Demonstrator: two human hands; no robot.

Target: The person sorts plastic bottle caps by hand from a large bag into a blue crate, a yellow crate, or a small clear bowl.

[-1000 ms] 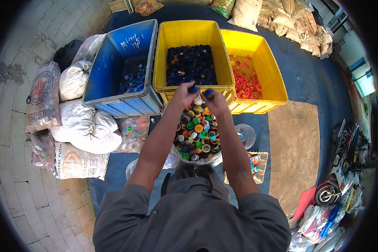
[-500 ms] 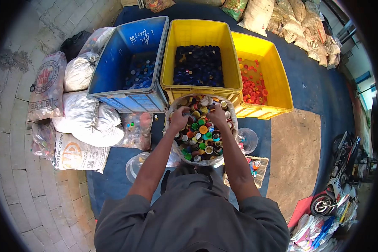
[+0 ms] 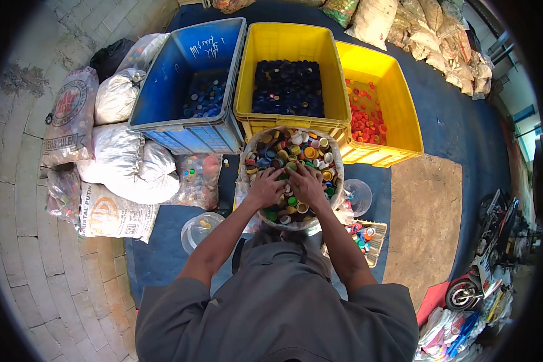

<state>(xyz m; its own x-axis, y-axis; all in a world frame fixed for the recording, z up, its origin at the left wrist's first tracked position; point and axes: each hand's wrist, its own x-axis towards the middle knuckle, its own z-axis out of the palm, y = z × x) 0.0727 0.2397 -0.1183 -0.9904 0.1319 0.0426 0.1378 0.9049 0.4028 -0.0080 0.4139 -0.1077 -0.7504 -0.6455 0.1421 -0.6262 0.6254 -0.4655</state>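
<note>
A round, white-lined container (image 3: 338, 169) stands right in front of me, filled with mixed plastic bottle caps (image 3: 311, 153) in white, yellow, green, orange, brown and dark colours. My left hand (image 3: 267, 187) rests on the caps left of the middle, its fingers stretched out and a little apart. Close beside it on the right, my right hand (image 3: 306, 183) also touches the caps with fingers spread. The fingertips of both hands dip among the caps, so they are partly hidden. I see no cap gripped in either hand.
Behind stand a blue crate (image 3: 190, 134) with blue caps, a yellow crate (image 3: 292, 42) with dark caps and another yellow crate (image 3: 398, 90) with red caps. Stuffed sacks (image 3: 123, 163) lie left. Clear tubs (image 3: 200, 232) and a small basket (image 3: 377, 244) flank me.
Both hands have moved nearer my body and closer together, from the far part of the container to its middle. Caps at the far side now show uncovered.
</note>
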